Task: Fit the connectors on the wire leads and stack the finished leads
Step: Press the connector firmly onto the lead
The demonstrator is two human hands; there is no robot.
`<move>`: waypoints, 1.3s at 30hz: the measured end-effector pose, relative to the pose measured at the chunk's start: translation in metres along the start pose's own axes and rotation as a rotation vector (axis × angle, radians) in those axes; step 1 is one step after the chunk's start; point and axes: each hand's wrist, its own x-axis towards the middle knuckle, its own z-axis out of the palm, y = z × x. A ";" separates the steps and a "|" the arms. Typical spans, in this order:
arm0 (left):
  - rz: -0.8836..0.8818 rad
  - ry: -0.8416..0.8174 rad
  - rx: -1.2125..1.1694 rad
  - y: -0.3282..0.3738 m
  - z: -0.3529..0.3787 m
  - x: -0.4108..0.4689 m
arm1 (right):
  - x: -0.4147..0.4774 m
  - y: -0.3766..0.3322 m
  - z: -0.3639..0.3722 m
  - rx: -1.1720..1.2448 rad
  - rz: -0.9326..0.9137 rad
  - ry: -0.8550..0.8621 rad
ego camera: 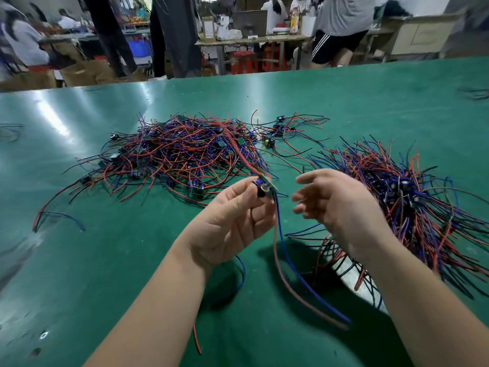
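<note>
My left hand [232,221] pinches a small circuit board [266,188] with red and blue wire leads. Some of its leads trail up toward the loose heap, and a red and a blue lead [296,276] hang down over the table. My right hand [336,202] hovers just right of the board, fingers relaxed and holding nothing. A tangled heap of boards with red, blue and black leads [182,152] lies in the middle of the green table [79,260]. A denser stack of leads [412,207] sits on the right, behind my right wrist.
A few separate boards with leads [280,128] lie behind the heap. Stray wires [60,218] lie at the left. Beyond the table's far edge stand people, benches and cardboard boxes [79,72].
</note>
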 end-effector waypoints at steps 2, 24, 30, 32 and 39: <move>0.027 0.058 -0.091 -0.001 0.003 0.001 | -0.005 0.005 0.004 -0.210 -0.133 -0.153; 0.027 0.262 0.507 -0.013 0.013 0.009 | -0.004 0.002 0.000 0.021 -0.027 -0.091; 0.097 0.382 0.648 -0.028 0.020 0.009 | 0.002 0.008 -0.005 -0.189 -0.091 0.061; 0.050 0.369 0.605 -0.030 0.024 0.010 | 0.002 0.006 -0.005 -0.162 -0.120 0.087; -0.178 0.240 0.611 -0.029 0.025 0.006 | 0.010 -0.014 -0.023 0.149 -0.120 0.285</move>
